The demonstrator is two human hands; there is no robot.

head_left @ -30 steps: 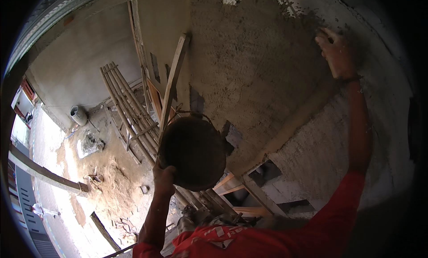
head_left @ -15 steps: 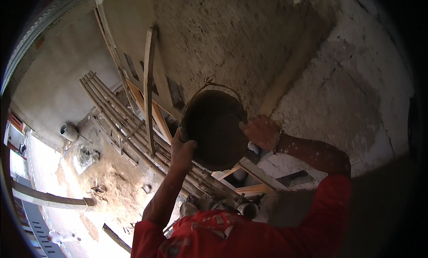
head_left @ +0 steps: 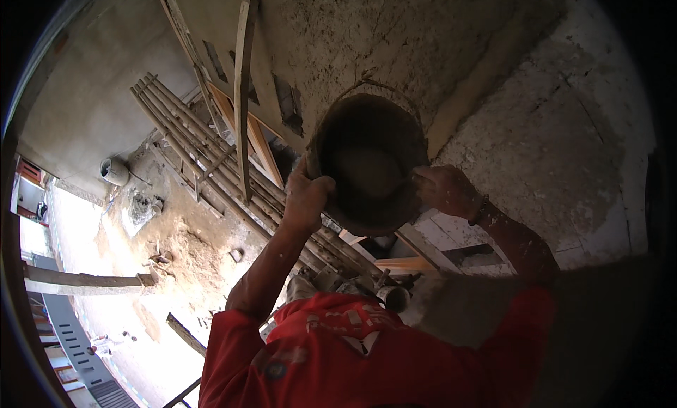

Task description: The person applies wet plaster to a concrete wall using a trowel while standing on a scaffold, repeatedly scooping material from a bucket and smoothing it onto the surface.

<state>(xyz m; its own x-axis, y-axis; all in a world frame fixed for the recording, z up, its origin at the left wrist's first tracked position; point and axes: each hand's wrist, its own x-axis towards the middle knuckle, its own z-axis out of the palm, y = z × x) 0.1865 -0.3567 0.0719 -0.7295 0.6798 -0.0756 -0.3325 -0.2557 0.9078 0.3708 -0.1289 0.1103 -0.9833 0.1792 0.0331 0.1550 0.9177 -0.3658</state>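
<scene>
A dark, mortar-crusted bucket (head_left: 370, 119) is held up in front of my chest, its mouth tipped toward me. Grey material that looks like wet mortar (head_left: 370, 172) lies in its shadowed bottom. My left hand (head_left: 308, 200) grips the left rim, thumb over the edge. On the right side, my right hand (head_left: 449, 191) is closed at the rim; its fingertips are partly lost in shadow. The bucket's thin bail handle (head_left: 367, 82) arches along the far rim, near the freshly coated wall (head_left: 338, 34).
Bamboo poles (head_left: 183, 150) run at left below me, beside an upright timber (head_left: 243, 90). Wooden frames (head_left: 405, 263) lie beneath the bucket. A second bucket (head_left: 114, 171) rests on the sandy ground far left. Pale, rough wall (head_left: 550, 133) stands at right.
Both hands and the bucket have shifted up and to the right in view. More of the bucket's inside bottom shows. My right hand has moved lower along the rim.
</scene>
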